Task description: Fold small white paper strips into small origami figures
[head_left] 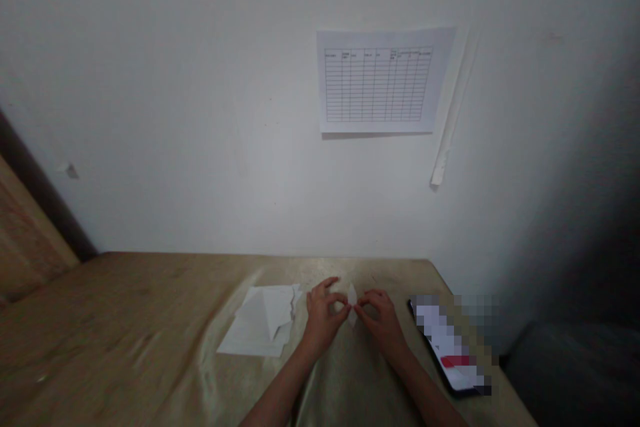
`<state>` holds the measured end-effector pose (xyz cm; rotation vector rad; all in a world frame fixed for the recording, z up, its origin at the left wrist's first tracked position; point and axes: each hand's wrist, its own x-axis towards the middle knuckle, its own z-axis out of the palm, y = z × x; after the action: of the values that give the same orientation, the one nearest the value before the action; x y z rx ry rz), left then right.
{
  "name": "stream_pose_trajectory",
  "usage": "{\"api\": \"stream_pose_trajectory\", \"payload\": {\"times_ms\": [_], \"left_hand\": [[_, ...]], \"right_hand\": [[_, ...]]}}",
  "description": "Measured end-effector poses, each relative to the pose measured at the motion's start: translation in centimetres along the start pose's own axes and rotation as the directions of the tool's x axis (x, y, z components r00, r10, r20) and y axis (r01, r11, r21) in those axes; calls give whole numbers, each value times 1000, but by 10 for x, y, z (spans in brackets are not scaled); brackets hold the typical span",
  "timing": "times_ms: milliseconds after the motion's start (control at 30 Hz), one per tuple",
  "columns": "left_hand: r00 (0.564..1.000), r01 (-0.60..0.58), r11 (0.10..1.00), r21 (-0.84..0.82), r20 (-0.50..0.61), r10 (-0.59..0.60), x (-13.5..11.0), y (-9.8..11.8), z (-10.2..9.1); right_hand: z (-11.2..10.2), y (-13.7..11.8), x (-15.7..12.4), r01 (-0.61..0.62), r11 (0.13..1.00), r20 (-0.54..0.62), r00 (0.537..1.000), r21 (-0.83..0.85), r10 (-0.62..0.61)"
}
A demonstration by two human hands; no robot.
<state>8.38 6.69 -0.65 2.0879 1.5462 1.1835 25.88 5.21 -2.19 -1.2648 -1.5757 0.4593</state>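
Both hands are meeting over the near right part of the table point(150, 320), which is lying under a shiny beige cloth. The left hand point(324, 317) is pinching the small folded paper point(352, 293) between thumb and forefinger on its left side, with the other fingers curling above it. The right hand point(381, 320) is pinching the same piece from the right, its fingertips almost touching those of the left hand. The small folded paper is standing upright between the two pinches, its pointed top showing just above the fingers; whether its lower edge is touching the cloth cannot be told. Just to the left of the left hand a loose stack of white sheets point(263, 323) is lying flat, with one sheet folded into a triangle on top. To the right of the right hand a phone point(453, 353) is lying near the table's right edge, its screen lit. On the wall point(175, 113) beyond the table a printed grid sheet point(379, 80) is hanging, and a white strip point(453, 113) is slanting down beside it on its right.
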Motion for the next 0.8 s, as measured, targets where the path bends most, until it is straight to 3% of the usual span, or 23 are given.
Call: {"api": "stream_pose_trajectory", "payload": {"times_ms": [800], "left_hand": [[999, -25, 1000, -2, -38, 25, -4, 10, -5]], "right_hand": [[4, -1, -3, 104, 992, -25, 994, -68, -106]]}}
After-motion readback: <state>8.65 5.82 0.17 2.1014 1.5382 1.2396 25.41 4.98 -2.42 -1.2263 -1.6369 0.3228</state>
